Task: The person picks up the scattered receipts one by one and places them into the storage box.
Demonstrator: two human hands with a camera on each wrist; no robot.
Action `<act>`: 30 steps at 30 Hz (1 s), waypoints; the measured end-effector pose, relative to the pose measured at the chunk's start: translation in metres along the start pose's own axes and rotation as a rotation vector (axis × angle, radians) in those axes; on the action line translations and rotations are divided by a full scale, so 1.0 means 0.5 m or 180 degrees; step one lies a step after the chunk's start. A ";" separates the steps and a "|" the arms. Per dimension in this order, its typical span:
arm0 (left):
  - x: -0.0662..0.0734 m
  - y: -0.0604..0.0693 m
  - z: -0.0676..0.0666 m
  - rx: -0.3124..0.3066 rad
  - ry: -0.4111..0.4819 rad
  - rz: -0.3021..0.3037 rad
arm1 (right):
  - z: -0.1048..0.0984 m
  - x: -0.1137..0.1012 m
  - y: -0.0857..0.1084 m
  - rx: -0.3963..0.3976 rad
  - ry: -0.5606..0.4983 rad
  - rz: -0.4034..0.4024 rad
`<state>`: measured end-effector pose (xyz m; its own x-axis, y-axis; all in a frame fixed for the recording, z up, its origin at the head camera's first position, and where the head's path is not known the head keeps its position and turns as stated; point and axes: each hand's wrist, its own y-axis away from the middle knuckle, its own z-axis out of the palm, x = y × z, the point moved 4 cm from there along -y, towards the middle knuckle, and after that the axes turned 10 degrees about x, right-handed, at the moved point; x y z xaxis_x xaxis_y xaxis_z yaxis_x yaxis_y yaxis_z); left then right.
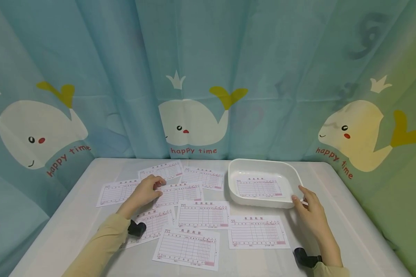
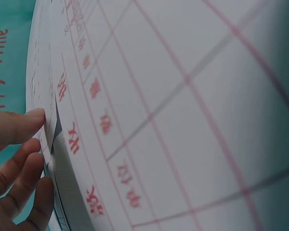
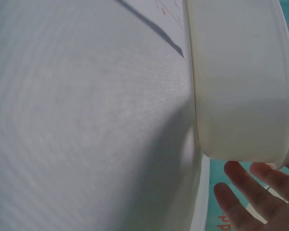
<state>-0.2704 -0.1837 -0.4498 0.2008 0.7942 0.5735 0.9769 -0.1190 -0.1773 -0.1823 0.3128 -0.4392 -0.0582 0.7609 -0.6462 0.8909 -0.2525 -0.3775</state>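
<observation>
My left hand (image 1: pixel 147 191) is at the left edge of a printed receipt slip (image 1: pixel 180 195), thumb and index finger apart. In the left wrist view, its thumb (image 2: pixel 19 126) and fingers come close to a paper edge; contact is hard to tell. A white plastic basin (image 1: pixel 263 165) stands at the back right, with one receipt slip (image 1: pixel 258 188) lying flat inside. My right hand (image 1: pixel 310 209) holds the basin's near right corner, thumb over the rim. The right wrist view shows its fingers (image 3: pixel 250 192) against the basin's outer wall (image 3: pixel 243 96).
Several more slips with red printing lie about the white-covered table (image 1: pixel 256 265), some overlapping, such as one in front (image 1: pixel 187 248) and one below the basin (image 1: pixel 258 232). A blue curtain (image 1: pixel 201 38) with whale prints hangs behind. Each wrist wears a black device (image 1: pixel 136 229).
</observation>
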 end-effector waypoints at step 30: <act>0.010 0.008 -0.002 0.0166 0.0055 0.0048 | 0.002 0.001 0.001 -0.0027 -0.0026 0.0034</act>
<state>-0.2653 -0.1808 -0.4467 0.2171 0.7822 0.5840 0.9688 -0.0993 -0.2271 -0.1822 0.3125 -0.4402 -0.0524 0.7532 -0.6557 0.8953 -0.2554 -0.3650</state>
